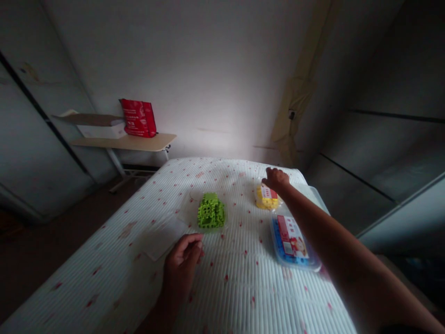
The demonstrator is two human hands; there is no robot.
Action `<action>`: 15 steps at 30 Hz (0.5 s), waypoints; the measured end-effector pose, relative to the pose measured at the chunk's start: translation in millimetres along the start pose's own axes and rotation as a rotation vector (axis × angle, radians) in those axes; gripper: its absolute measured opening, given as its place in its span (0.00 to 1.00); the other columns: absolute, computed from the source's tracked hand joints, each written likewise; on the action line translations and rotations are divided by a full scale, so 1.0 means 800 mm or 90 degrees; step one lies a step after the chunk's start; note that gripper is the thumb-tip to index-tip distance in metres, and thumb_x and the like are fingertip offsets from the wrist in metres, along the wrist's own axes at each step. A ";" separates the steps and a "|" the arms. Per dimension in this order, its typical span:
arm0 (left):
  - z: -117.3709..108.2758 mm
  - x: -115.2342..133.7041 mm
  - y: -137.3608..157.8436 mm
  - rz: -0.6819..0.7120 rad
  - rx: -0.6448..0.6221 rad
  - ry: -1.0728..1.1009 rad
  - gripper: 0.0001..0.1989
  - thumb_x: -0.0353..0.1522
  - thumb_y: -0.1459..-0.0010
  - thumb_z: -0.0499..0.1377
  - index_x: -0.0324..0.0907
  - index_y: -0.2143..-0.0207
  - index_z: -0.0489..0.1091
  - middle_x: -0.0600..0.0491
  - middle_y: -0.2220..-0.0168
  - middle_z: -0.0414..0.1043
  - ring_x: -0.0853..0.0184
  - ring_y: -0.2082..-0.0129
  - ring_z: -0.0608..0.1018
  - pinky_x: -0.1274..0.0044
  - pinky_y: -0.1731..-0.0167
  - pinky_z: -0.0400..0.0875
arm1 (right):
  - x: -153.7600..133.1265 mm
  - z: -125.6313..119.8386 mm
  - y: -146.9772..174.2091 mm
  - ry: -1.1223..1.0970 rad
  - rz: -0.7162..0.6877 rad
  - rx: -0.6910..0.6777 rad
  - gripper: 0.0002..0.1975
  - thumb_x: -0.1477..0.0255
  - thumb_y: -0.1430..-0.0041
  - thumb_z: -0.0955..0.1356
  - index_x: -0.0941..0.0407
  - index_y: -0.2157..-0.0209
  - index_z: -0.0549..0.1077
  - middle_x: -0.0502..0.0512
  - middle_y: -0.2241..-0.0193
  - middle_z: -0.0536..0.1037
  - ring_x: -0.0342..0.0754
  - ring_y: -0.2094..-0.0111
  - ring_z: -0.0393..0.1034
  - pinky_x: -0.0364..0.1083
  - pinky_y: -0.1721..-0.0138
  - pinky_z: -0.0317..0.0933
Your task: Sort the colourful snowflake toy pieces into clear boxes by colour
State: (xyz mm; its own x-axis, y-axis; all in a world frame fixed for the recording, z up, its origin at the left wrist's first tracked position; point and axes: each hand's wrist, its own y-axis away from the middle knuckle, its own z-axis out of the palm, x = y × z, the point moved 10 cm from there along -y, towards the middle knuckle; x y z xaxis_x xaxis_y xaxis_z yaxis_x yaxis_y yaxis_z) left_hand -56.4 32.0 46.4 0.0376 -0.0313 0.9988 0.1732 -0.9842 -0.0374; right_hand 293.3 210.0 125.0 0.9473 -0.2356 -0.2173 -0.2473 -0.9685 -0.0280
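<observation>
a wide surface under a white, ribbed cover (pixel 229 287) dotted with small red marks carries three groups of plastic pieces. near the middle, bright green pieces (pixel 211 211), square-looking with notched, toothed edges and openings, lie bunched in or on a thin see-through wrapper. to their right, a crinkly see-through bag (pixel 267 198) holds yellow pieces under a red and white label. nearer the viewer, a shallow, see-through plastic box (pixel 291 241) with rounded corners holds blue pieces; a red and white printed label covers much of its top. a pale, smooth, see-through piece (pixel 318 197) shows beyond the right forearm, which partly hides it; whether it is a lid or another box is unclear. the right hand (pixel 277 178) is stretched out at the far end of the yellow bag, fingers curled down; whether its grip has hold of the bag cannot be told. the left hand (pixel 182 260) rests just on the near side of the green pieces, its grip loosely curled with thumb close to the index finger; whether anything is pinched there cannot be told. beside it lies a flat, whitish sheet (pixel 163 239).
</observation>
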 end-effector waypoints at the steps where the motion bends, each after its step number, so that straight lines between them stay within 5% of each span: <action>1: 0.000 0.000 0.000 -0.001 0.001 0.001 0.15 0.41 0.54 0.60 0.40 0.68 0.71 0.56 0.81 0.68 0.70 0.80 0.70 0.79 0.78 0.66 | -0.016 0.006 0.002 0.012 -0.038 0.002 0.28 0.61 0.49 0.68 0.53 0.46 0.64 0.65 0.44 0.63 0.63 0.42 0.51 0.62 0.48 0.51; 4: -0.002 0.002 0.000 -0.004 0.004 0.000 0.15 0.41 0.54 0.59 0.40 0.68 0.71 0.56 0.82 0.67 0.70 0.80 0.69 0.79 0.78 0.66 | -0.048 0.036 0.008 0.080 -0.125 -0.031 0.34 0.53 0.50 0.67 0.45 0.42 0.58 0.57 0.37 0.50 0.64 0.38 0.38 0.70 0.47 0.43; 8: -0.005 0.002 -0.001 -0.006 0.003 -0.008 0.15 0.42 0.55 0.59 0.40 0.69 0.72 0.56 0.81 0.68 0.70 0.81 0.69 0.79 0.79 0.65 | -0.038 0.071 0.009 0.157 -0.076 -0.104 0.40 0.43 0.50 0.59 0.48 0.39 0.53 0.59 0.35 0.39 0.71 0.37 0.26 0.77 0.51 0.36; 15: -0.001 -0.003 -0.001 -0.004 -0.013 -0.012 0.14 0.41 0.54 0.59 0.40 0.69 0.72 0.56 0.81 0.68 0.70 0.80 0.69 0.80 0.78 0.65 | -0.021 0.071 0.012 0.151 -0.024 -0.115 0.39 0.44 0.48 0.57 0.46 0.38 0.51 0.58 0.35 0.42 0.72 0.38 0.28 0.79 0.52 0.32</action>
State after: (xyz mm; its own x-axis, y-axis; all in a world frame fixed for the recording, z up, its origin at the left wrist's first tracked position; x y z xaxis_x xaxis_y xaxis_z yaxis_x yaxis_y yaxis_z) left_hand -57.4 32.4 43.9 0.0552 -0.0216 0.9982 0.1529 -0.9878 -0.0299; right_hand 263.3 209.5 73.0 0.9814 -0.1911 0.0154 -0.1913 -0.9705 0.1470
